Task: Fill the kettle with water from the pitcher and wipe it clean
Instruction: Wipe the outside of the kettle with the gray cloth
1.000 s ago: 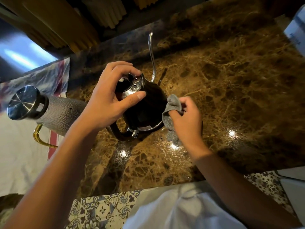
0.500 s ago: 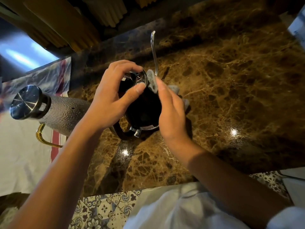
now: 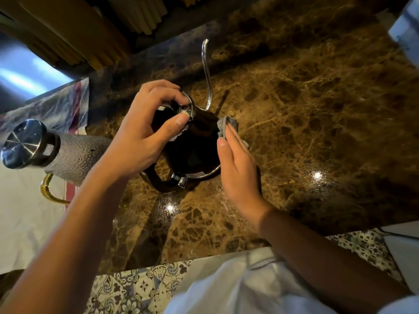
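A dark gooseneck kettle [image 3: 195, 146] with a thin silver spout and a black handle stands on the brown marble counter [image 3: 306, 123]. My left hand [image 3: 145, 132] grips its top rim, thumb and fingers around the opening. Flat against the kettle's right side lies my right hand [image 3: 238, 168], pressing a grey cloth [image 3: 225, 126] to it. The cloth shows only above and beside my fingers. A textured silver pitcher [image 3: 77, 155] with a steel lid and gold handle stands to the left, touched by neither hand.
A white and red-striped towel [image 3: 25, 214] lies under the pitcher at the left. Yellow curtains [image 3: 95, 35] hang behind the counter. Patterned floor tiles [image 3: 136, 288] show past the near counter edge. A pale object [image 3: 405, 30] sits at the far right corner.
My right hand with the cloth went from the kettle's lower right side up to the rim by the spout, then back down along the right side. My left hand kept its hold.
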{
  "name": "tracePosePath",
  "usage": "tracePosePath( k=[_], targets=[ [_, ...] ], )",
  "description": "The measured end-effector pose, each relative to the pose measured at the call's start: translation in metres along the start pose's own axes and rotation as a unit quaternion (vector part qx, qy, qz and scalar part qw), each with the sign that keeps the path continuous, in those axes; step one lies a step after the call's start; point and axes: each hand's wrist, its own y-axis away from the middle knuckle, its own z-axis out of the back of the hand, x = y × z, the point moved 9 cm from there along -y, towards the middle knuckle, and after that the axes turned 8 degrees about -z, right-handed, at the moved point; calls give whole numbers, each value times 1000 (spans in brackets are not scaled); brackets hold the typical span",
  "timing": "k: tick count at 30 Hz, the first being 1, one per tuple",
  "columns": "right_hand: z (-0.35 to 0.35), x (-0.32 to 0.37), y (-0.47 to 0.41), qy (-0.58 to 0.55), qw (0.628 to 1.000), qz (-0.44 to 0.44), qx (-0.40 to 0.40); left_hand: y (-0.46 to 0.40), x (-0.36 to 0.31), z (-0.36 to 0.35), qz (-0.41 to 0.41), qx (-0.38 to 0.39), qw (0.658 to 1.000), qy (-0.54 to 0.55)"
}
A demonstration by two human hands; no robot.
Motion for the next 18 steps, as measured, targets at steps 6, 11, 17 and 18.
tracePosePath(
  k=[6,11,17,18],
  targets=[
    [-2,32,-17,-102,994,30,41,1,0,-1,-3,1,1000,-1],
    [-9,53,-37,-87,991,54,82,2,2,-1,8,12,1000,3],
    [0,8,-28,-13,996,-10,83,3,5,-1,20,7,1000,-2],
    [2,-1,-21,-16,996,-29,87,3,5,-1,20,7,1000,-2]
  ],
)
